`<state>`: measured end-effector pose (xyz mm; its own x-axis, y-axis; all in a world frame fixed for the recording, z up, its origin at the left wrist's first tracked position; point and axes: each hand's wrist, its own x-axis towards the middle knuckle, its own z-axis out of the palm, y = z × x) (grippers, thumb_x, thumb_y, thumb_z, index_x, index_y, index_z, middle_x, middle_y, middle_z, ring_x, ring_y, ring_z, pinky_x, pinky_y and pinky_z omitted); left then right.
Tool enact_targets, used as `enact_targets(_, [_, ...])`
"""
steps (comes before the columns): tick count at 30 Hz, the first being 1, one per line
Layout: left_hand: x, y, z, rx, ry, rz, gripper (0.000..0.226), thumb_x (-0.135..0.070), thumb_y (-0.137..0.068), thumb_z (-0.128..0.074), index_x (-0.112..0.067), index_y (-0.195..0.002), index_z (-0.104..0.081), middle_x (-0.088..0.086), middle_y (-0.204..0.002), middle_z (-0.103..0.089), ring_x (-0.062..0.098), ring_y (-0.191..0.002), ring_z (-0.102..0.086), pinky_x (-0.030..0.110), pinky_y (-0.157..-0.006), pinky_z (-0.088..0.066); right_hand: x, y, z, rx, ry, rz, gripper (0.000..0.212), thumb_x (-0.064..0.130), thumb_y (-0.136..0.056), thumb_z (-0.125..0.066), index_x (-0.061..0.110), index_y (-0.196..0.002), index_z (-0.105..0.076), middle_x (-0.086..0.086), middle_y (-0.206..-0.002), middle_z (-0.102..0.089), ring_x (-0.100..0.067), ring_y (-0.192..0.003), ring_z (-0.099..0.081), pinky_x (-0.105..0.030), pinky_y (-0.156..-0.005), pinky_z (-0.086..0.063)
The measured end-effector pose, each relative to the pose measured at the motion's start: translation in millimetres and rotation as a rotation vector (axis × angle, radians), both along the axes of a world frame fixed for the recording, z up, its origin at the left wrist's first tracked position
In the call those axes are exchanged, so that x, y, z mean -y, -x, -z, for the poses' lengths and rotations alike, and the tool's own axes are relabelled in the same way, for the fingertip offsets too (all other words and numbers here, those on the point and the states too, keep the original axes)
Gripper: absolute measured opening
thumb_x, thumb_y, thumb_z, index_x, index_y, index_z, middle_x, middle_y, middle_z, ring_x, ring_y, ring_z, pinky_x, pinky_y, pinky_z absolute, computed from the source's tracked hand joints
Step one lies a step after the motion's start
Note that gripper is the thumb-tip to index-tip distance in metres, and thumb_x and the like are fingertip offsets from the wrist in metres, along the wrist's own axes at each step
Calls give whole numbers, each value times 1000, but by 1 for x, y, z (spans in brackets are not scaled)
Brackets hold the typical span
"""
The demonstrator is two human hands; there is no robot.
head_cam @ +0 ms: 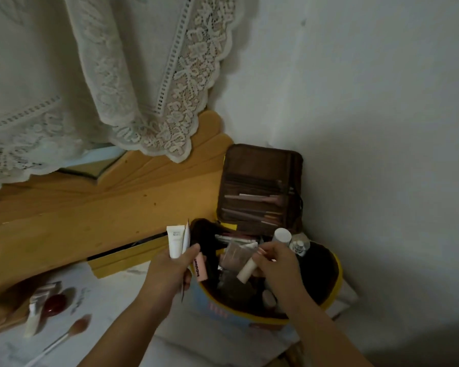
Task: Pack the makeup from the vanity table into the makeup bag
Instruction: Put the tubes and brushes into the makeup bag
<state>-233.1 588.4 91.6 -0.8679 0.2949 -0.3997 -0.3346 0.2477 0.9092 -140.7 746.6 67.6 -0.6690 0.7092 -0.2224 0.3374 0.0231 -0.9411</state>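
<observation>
The makeup bag (331,271), dark inside with a yellow rim and light blue wall, stands open at the lower middle. Its brown lid (260,186) leans upright against the wall with pencils in its pockets. My left hand (167,274) is closed on a white tube (176,241), a flat sachet and a pink stick (200,268) at the bag's left rim. Over the bag's opening, my right hand (278,263) grips a cream tube (247,271). A white-capped bottle (282,235) and several small items lie in the bag.
On the white table top at lower left lie a makeup brush (72,332), a dark red round item (54,304) and a pale tube (33,323). A wooden vanity frame (90,207) with a mirror and lace cloth (133,88) rises behind. The white wall is at right.
</observation>
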Motion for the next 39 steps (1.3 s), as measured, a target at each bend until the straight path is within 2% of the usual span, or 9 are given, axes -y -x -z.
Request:
enact_targets(7, [-15, 42, -12, -71, 22, 107, 23, -23, -86, -63, 0, -88, -60, 24, -70, -61, 11, -39, -42, 18, -36, -37, 7, 76, 13, 144, -272, -79, 18, 26, -81, -68, 18, -79, -51, -1, -77, -60, -15, -74, -56, -30, -70, -45])
enact_targets(13, [-25, 64, -23, -131, 3, 210, 26, -21, -87, -62, 4, -95, -61, 32, -85, -64, 4, -33, -41, 17, -37, -38, 9, 102, 28, 333, -510, -113, 31, 36, -85, -62, 30, -62, -40, -2, -92, -52, -16, -85, -47, -27, -69, -36])
enact_targets(16, [-29, 69, -22, -121, -8, 254, 25, -22, -87, -61, 0, -97, -61, 30, -97, -66, 3, -35, -42, 17, -39, -39, 10, 99, 28, 350, -717, -190, 13, 33, -85, -62, 20, -82, -65, -5, -99, -58, -19, -97, -50, -29, -80, -41])
enact_targets(20, [-30, 73, -20, -109, 0, 277, 23, -23, -87, -61, -1, -95, -62, 30, -97, -66, 9, -43, -44, 17, -39, -39, 13, 89, 28, 322, -997, -249, 12, 28, -71, -76, 19, -77, -70, 2, -78, -62, -24, -87, -56, -34, -73, -45])
enact_targets(24, [-31, 73, -20, -123, 2, 301, 27, -24, -87, -61, 1, -99, -61, 24, -84, -65, 8, -43, -44, 16, -39, -39, 13, 79, 29, 463, -932, -368, 38, 34, -87, -54, 29, -124, -47, -1, -121, -52, -25, -114, -41, -33, -95, -31])
enact_targets(27, [-32, 71, -24, -131, 13, 328, 20, -23, -88, -61, -5, -97, -59, 25, -97, -67, 10, -47, -45, 17, -41, -40, 16, 78, 26, 498, -1078, -386, 28, 38, -77, -65, 35, -105, -62, 0, -113, -57, -24, -110, -47, -41, -89, -38])
enact_targets(30, [-34, 67, -26, -129, -6, 352, 21, -21, -87, -61, -2, -97, -58, 28, -97, -67, 9, -45, -45, 17, -40, -39, 12, 76, 16, 259, -914, -182, 14, 39, -79, -56, 34, -84, -67, 6, -91, -62, -16, -90, -55, -26, -70, -44])
enact_targets(35, [-41, 56, -33, -74, -68, 351, 14, -24, -87, -61, -11, -82, -57, 5, -57, -54, 9, -44, -47, 17, -41, -41, 17, 62, -38, -175, 81, -286, 17, 14, -90, -57, 21, -105, -55, 4, -89, -64, -5, -79, -65, -16, -66, -52])
enact_targets(39, [-45, 50, -36, -45, -68, 387, 11, -24, -87, -60, -15, -81, -58, 2, -58, -55, 8, -43, -49, 17, -40, -42, 17, 56, -33, -80, -76, -257, 30, 10, -85, -64, 36, -93, -51, 9, -85, -65, 4, -75, -65, -9, -64, -51])
